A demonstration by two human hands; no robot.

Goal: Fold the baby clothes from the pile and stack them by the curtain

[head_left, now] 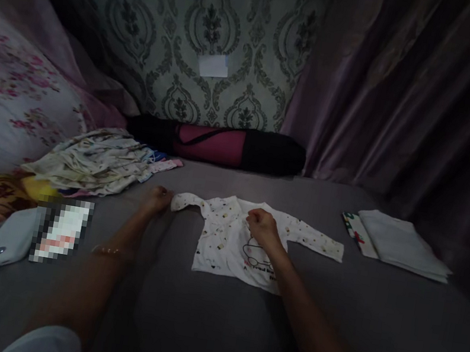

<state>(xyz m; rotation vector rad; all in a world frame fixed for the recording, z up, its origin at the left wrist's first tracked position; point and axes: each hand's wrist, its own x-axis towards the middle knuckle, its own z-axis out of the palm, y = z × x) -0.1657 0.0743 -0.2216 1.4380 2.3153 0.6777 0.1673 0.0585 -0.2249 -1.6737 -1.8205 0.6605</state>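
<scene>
A small white baby shirt (224,240) with tiny prints and a cartoon drawing lies flat on the grey bed surface (201,326), both sleeves spread out. My left hand (158,198) is closed at the tip of the shirt's left sleeve (188,201). My right hand (263,229) rests on the shirt's chest near the collar, with its fingers curled and pinching the fabric. A thin bracelet sits on my left wrist.
A loose pile of pale printed clothes (97,162) lies at the left. Folded white cloths (399,242) are stacked at the right. A black and pink rolled bag (222,145) lies against the patterned wall. A floral pillow (10,90) and a white device (2,245) are at far left; curtains hang at right.
</scene>
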